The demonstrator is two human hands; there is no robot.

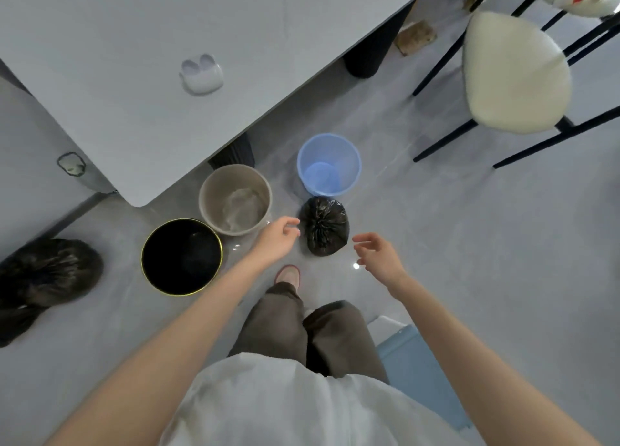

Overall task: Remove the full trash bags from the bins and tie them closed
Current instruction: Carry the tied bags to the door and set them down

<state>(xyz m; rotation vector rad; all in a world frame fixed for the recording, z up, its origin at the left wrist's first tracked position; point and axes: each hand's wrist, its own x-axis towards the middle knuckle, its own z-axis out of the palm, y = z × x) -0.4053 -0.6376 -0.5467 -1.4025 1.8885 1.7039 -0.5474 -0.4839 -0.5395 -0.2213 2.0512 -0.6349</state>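
Floor: grey tiles (469, 244) beside a table (134, 76).
Hands: left hand (275, 241) and right hand (379, 254) hover empty, fingers loose, flanking the black bag (323, 226).
Bag: neck gathered, seemingly tied.
Beyond: blue bin (355, 164) stands bagless; second bag (47, 274) lies far left.

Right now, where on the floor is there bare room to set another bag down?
Widest bare floor lies right of the small black bag, below the chair. A narrower patch sits between the large black bag and the black bin. Crowded: beige bin, black bin and blue bin cluster by the table corner.
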